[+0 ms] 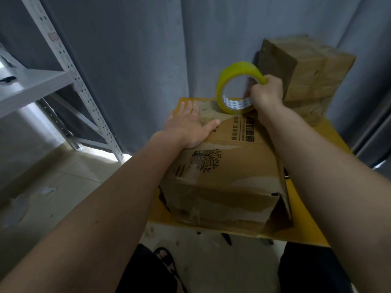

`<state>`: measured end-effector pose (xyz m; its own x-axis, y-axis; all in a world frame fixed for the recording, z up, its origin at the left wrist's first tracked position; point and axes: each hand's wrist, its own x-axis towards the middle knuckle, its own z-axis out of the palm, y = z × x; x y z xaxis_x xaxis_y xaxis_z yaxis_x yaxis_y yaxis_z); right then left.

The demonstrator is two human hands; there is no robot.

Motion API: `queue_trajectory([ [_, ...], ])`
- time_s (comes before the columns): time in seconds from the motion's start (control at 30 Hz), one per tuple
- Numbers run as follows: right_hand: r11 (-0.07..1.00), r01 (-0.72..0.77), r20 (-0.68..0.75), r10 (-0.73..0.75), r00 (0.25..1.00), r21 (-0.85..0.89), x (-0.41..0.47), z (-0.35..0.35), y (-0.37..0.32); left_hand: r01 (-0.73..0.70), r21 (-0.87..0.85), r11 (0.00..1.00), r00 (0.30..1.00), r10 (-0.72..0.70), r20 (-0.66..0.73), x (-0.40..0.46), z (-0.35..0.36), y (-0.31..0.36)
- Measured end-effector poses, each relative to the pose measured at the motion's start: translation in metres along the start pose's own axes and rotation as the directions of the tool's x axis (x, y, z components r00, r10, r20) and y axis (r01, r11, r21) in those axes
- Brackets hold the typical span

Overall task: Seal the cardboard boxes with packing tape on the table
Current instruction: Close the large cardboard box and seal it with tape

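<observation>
While the box [224, 178] stands on the yellow table [304, 229] at the centre of the frame, its top is pressed by the left hand [188, 125], which lies flat with straight, spread fingers. The flaps are closed, so the inside of the box cannot be seen; one flap at the lower right stands a little away from the side. The tape roll [238, 87] is held upright by the right hand [267, 92], whose fingers are curled around its rim, and its lower edge touches the far end of the box top. A second stack of boxes [306, 75] is seen at the upper right, closed too. A metal shelf [42, 81] is seen at the upper left.
</observation>
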<state>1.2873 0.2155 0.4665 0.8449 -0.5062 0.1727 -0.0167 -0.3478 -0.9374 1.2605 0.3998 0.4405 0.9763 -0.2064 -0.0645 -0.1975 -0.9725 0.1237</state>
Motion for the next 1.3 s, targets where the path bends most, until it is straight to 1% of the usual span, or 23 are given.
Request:
queue_trajectory([
  [0.07,0.998,-0.035,-0.043,0.037,0.998,0.05,-0.004,0.005,0.002,-0.052,0.003,0.999,0.999,0.052,-0.013,0.0,-0.002,-0.001],
  [0.17,0.996,-0.049,-0.016,0.05,0.999,0.077,-0.006,0.012,0.002,-0.201,0.021,0.979,0.979,0.201,-0.023,-0.001,-0.002,0.002],
  [0.23,0.995,-0.049,-0.002,0.049,0.999,0.083,-0.005,0.015,0.002,-0.24,0.005,0.971,0.97,0.24,-0.03,-0.002,-0.002,0.004],
  [0.3,0.996,-0.047,0.009,0.046,0.999,0.079,-0.004,0.015,0.003,-0.21,0.017,0.978,0.976,0.21,-0.051,-0.002,0.0,0.005],
  [0.37,0.997,-0.032,0.025,0.03,0.999,0.073,-0.003,0.015,0.005,-0.123,0.017,0.992,0.991,0.124,-0.052,-0.002,0.001,0.008],
  [0.47,0.998,-0.016,0.027,0.015,1.0,0.063,-0.003,0.014,0.005,-0.002,-0.007,1.0,1.0,0.001,-0.019,0.0,-0.001,0.028],
  [0.57,0.999,0.003,0.027,-0.004,1.0,0.044,-0.004,0.014,0.004,0.102,0.047,0.994,0.994,-0.103,0.028,0.002,-0.003,0.052],
  [0.63,0.999,0.041,0.048,-0.04,0.998,-0.025,-0.005,0.014,0.004,0.107,0.086,0.991,0.994,-0.11,0.028,0.0,0.0,0.056],
  [0.73,0.988,0.095,0.087,-0.084,0.993,-0.12,-0.005,0.01,0.002,0.086,0.054,0.995,0.996,-0.088,0.034,-0.002,0.002,0.051],
  [0.83,0.985,0.122,0.129,-0.106,0.986,-0.119,-0.006,0.001,0.001,0.103,0.021,0.994,0.994,-0.104,0.041,-0.002,0.002,0.051],
  [0.9,0.983,0.147,0.123,-0.133,0.983,-0.108,-0.005,-0.009,0.002,0.112,0.014,0.994,0.993,-0.113,0.04,-0.001,0.003,0.053],
  [0.97,0.985,0.145,0.089,-0.136,0.987,-0.095,-0.004,-0.021,0.002,0.121,0.014,0.993,0.991,-0.121,0.047,-0.002,0.003,0.053],
  [1.03,0.981,0.139,0.077,-0.13,0.989,-0.133,-0.001,-0.034,0.002,0.122,0.017,0.992,0.991,-0.123,0.051,-0.002,0.002,0.053],
  [1.17,0.977,0.138,0.085,-0.125,0.989,-0.164,0.003,-0.051,0.006,0.11,0.065,0.992,0.992,-0.114,0.049,-0.001,0.002,0.054],
  [1.3,0.986,0.083,0.093,-0.07,0.993,-0.148,0.002,-0.055,0.011,0.112,0.082,0.99,0.992,-0.116,0.046,-0.001,0.001,0.054],
])
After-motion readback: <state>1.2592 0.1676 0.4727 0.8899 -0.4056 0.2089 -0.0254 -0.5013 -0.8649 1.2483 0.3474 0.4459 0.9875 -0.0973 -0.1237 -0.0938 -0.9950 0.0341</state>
